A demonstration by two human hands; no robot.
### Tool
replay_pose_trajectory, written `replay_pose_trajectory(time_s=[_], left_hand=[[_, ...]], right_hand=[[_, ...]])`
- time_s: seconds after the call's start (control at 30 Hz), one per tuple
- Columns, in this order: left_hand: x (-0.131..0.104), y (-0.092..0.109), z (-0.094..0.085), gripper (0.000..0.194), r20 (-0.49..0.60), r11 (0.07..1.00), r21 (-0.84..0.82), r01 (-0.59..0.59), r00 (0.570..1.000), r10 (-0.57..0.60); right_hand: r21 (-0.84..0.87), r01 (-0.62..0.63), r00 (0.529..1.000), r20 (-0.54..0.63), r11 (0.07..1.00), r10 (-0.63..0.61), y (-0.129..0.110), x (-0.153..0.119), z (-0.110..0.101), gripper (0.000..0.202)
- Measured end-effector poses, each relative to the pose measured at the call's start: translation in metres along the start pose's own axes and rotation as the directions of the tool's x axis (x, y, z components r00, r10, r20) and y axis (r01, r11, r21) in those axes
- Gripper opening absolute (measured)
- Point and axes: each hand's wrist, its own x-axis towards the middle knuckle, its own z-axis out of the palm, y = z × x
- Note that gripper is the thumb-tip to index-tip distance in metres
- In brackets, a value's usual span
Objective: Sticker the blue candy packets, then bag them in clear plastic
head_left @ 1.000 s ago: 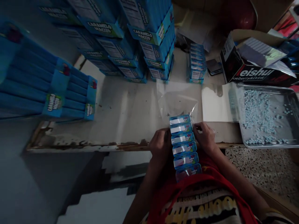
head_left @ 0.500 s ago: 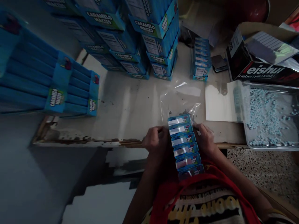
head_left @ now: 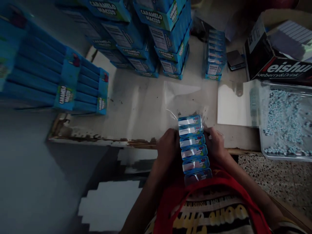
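A row of several small blue candy packs (head_left: 193, 151) labelled "Caramelo Macizo" runs from the table edge down to my apron. Clear plastic film, seemingly a bag (head_left: 182, 92), wraps around the far end of the row and spreads loose onto the table beyond it. My left hand (head_left: 167, 143) is closed at the left side of the packs, pinching the film; its fingertips are partly hidden in shadow. On the right side, my right hand (head_left: 215, 141) is closed too, with thumb and fingers gripping the film's edge close to the packs. The near end of the row is hidden by the apron.
Blue candy cartons (head_left: 168, 42) stand stacked at the back, with more cartons (head_left: 65, 81) at the left. A smaller candy display (head_left: 214, 55) stands near a black cardboard box (head_left: 280, 66). A white board (head_left: 235, 112) lies beside a clear tray (head_left: 265, 152) of pale blue candies.
The view has shifted slightly. Both hands stay at the sides of the candy packs, and the left has turned a little inward. The loose film beyond them lies flatter.
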Motion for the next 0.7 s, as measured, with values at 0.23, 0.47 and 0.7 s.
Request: replay_pose_trajectory(time_s=[0.23, 0.47, 0.7], left_hand=[[-0.03, -0.005, -0.006, 0.023, 0.154, 0.958, -0.009, -0.285, 0.947, 0.283], [-0.104, -0.037, 0.005, 0.015, 0.286, 0.931, -0.068, -0.358, 0.887, 0.362], [-0.141, -0.042, 0.046, 0.025, 0.226, 0.803, -0.591, 0.069, 0.97, 0.084]], right_hand=[[0.006, 0.173, 0.985, 0.005, 0.985, -0.173, -0.002, -0.036, -0.037, 0.022], [0.142, 0.279, 0.947, 0.12, 0.95, -0.297, -0.008, -0.101, -0.087, 0.026], [0.272, -0.057, 0.957, 0.29, 0.961, -0.025, -0.014, -0.126, -0.098, 0.016]])
